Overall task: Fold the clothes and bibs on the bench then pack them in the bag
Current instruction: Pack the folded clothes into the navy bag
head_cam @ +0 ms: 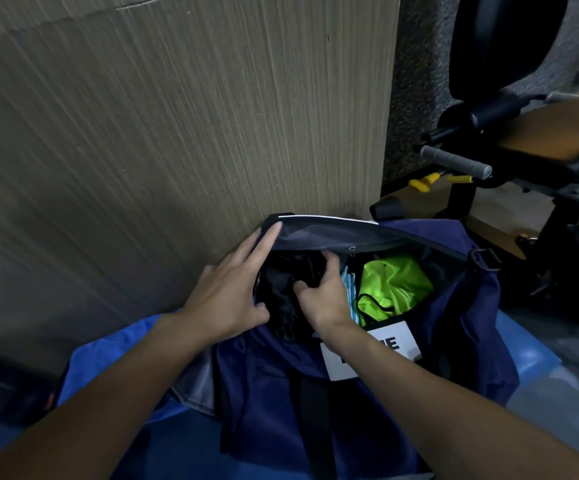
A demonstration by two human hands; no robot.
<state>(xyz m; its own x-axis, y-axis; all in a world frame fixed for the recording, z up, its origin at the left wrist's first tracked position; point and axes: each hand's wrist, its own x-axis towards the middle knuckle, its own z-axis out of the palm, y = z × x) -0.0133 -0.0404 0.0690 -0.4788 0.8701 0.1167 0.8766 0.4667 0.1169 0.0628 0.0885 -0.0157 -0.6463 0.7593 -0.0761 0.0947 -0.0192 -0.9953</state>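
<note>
Navy bag [274, 382] lies on blue bench [534, 358]

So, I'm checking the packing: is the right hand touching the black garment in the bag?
Touching. The head view shows the right hand with its fingers curled into the black garment inside the bag.

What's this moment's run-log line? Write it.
step: packing | left hand: flat on navy bag rim | right hand: grips black garment in bag | green bib: inside
</note>
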